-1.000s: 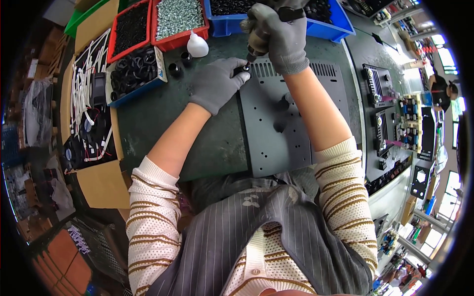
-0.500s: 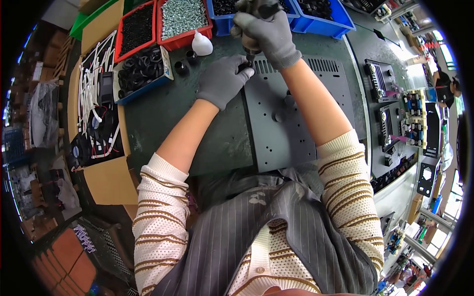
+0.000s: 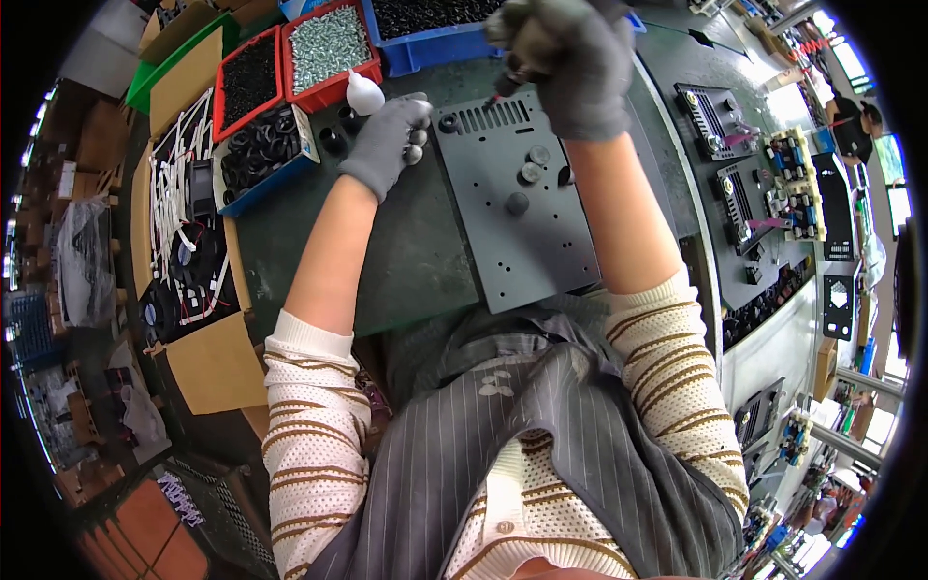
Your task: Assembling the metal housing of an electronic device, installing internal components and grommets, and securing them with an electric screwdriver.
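Note:
A dark grey metal panel (image 3: 541,256) with slots and small holes lies on the table in front of me. At its far left corner sits a black round foot (image 3: 449,123). Several loose round feet (image 3: 518,204) rest on the panel's middle. My right hand (image 3: 590,77), gloved in grey and smeared by motion, grips a power screwdriver (image 3: 527,53); its tip hangs over the slots. Left of the panel, my left hand (image 3: 391,140), also gloved, has its fingers curled in; whatever they may hold is hidden. A white squeeze bottle (image 3: 364,94) stands just beyond it.
Red bins hold silver screws (image 3: 329,46) and black screws (image 3: 249,77). A blue bin (image 3: 416,60) stands at the far edge. Black rings fill a box (image 3: 261,150) on the left, beside a carton of fans and cables (image 3: 188,222). Assembled panels (image 3: 715,116) lie right.
My left hand has come away from the panel's corner, moving left, its fingers now curled. The screwdriver has lifted off the foot and moved right with my right hand. The view has shifted.

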`<act>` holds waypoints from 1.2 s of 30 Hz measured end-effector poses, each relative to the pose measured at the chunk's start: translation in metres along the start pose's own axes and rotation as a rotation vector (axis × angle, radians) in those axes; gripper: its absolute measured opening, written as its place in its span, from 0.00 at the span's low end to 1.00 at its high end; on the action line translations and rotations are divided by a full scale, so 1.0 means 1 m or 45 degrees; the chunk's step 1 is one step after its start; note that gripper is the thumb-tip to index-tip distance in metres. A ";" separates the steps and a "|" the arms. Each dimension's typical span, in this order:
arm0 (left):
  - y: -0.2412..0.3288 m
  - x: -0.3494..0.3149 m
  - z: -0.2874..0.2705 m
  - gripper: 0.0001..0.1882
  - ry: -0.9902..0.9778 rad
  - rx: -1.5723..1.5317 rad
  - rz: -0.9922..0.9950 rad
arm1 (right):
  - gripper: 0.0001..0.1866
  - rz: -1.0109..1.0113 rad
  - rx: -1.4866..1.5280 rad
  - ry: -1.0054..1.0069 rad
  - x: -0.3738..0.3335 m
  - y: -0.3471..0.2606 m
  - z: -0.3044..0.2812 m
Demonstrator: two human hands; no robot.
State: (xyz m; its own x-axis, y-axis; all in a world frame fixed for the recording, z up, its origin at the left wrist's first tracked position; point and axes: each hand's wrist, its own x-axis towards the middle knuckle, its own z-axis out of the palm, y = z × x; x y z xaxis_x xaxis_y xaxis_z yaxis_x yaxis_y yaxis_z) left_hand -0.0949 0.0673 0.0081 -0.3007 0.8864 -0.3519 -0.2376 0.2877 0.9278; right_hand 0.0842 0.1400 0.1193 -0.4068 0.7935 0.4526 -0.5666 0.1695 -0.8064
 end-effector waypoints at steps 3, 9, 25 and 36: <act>-0.006 -0.019 0.001 0.16 -0.192 -0.653 -0.223 | 0.20 -0.116 0.199 0.232 -0.024 -0.013 0.001; -0.025 -0.069 0.039 0.18 -0.464 -0.891 -0.349 | 0.21 -0.090 0.378 0.205 -0.064 -0.010 -0.037; -0.051 -0.098 0.088 0.14 -0.792 -1.456 -0.551 | 0.23 -0.222 0.470 -0.059 -0.099 -0.019 -0.056; -0.039 -0.102 0.094 0.18 -0.736 -1.021 -0.501 | 0.23 -0.165 0.590 -0.036 -0.097 -0.023 -0.069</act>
State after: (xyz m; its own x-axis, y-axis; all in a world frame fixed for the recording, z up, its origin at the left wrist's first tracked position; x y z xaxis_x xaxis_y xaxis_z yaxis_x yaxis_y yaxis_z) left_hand 0.0319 0.0002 0.0195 0.3637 0.8814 -0.3013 -0.8254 0.4549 0.3343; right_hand 0.1856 0.0996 0.0677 -0.3273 0.7656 0.5538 -0.8712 -0.0174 -0.4907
